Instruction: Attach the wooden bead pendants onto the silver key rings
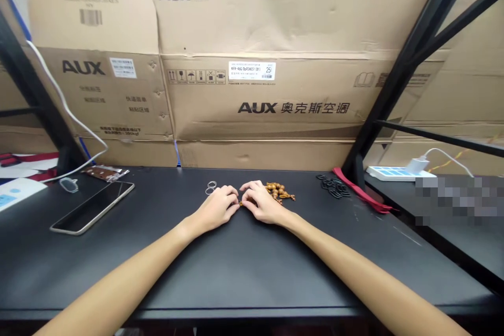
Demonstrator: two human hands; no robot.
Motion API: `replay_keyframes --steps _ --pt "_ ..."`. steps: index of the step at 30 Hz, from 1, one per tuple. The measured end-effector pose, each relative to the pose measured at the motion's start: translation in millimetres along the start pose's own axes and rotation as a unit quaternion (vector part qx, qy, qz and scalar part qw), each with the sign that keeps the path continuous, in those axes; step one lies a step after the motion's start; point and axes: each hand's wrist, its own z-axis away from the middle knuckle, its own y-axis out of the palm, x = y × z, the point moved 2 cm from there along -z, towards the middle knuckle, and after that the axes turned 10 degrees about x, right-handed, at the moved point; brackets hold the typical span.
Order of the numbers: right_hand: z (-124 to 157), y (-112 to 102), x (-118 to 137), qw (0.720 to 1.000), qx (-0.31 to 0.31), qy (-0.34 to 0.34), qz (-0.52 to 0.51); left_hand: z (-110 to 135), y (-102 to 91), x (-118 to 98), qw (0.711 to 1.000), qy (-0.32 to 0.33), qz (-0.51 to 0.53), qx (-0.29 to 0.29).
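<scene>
Big tan cardboard AUX air-conditioner boxes (255,100) stacked up at twelve o'clock, a long matte-black workbench (252,268) under everything, a slim dark glass-faced phone (92,207) out at nine, and here come the bare forearms: left hand (216,207) and right hand (262,202) meeting dead centre, fingertips pressed together, pinching a tiny brown bead (240,203) between them! Knobbly cluster of brown wooden beads (279,191) touching the right hand at one o'clock, two small silver metal rings (211,187) just off the left at eleven
</scene>
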Motion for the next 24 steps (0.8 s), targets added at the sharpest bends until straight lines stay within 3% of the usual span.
replay_keyframes --steps 6,15,24 --pt "0.5 0.6 -4.4 0.999 -0.012 0.031 0.040 0.0 2.2 4.6 0.999 -0.002 0.044 -0.008" --pt "-0.7 4.9 0.2 1.000 -0.010 0.010 0.013 0.3 4.4 4.7 0.999 -0.020 0.039 -0.018" --pt "-1.2 7.0 -5.0 0.998 -0.030 0.044 0.039 0.4 2.5 3.6 0.999 -0.023 0.042 -0.012"
